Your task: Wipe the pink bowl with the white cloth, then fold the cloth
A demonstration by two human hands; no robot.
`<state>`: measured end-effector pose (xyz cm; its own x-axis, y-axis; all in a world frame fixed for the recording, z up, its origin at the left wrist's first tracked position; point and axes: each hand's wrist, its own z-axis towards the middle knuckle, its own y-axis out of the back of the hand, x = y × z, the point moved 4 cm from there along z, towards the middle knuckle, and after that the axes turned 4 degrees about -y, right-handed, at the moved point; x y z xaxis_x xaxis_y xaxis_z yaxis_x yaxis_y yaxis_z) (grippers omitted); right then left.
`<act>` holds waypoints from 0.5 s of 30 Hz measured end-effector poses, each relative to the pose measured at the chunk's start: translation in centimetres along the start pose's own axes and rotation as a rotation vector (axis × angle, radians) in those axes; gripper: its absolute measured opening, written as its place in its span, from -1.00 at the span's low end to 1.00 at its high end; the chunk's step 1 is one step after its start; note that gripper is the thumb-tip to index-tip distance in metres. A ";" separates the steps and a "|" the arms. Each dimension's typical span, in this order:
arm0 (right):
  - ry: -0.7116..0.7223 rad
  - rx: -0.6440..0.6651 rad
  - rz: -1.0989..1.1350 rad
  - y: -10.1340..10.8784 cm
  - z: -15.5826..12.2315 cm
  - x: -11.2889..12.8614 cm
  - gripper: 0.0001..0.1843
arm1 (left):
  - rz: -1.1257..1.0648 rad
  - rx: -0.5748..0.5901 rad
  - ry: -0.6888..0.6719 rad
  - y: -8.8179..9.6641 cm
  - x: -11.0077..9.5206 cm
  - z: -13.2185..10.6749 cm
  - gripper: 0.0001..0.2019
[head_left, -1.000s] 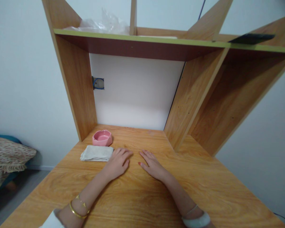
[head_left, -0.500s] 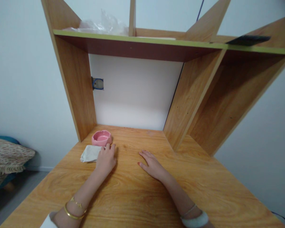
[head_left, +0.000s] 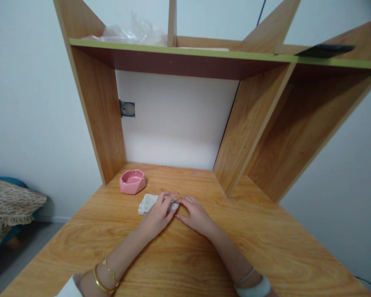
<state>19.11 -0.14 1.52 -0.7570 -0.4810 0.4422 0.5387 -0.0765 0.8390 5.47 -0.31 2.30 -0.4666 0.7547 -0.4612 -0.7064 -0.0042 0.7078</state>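
Folded cloth (head_left: 147, 203), lower center of frame, grasped from above by left hand (head_left: 159, 212), likely for steadiness; right hand (head_left: 198, 213) arched at edge, hold unclear; pink ashtray (head_left: 132, 187) apart, left of center.

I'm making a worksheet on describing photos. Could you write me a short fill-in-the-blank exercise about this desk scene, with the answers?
1. The colour of the dish is ____.
2. The gold bangle is on the person's ____ arm.
3. Crumpled plastic lies on the shelf, ____ the desk.
4. Under the left hand is a folded, whitish ____.

Missing words: pink; left; above; cloth.
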 end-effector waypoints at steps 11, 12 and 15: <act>-0.044 -0.059 -0.035 0.4 -0.2 -0.3 -0.83 | 0.143 -0.117 -0.049 3.0 0.8 0.2 -0.71; -0.052 -0.066 -0.047 0.5 -0.2 -0.4 -0.83 | 0.181 -0.171 -0.030 3.6 1.5 0.3 -0.72; -0.073 -0.087 -0.109 1.2 -0.3 -1.1 -0.85 | 0.314 -0.367 0.082 6.0 4.0 0.3 -0.74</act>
<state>20.66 0.02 1.93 -0.8359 -0.4010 0.3748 0.4797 -0.2017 0.8539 -0.44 2.86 4.85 -0.7169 0.6260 -0.3068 -0.6592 -0.4655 0.5905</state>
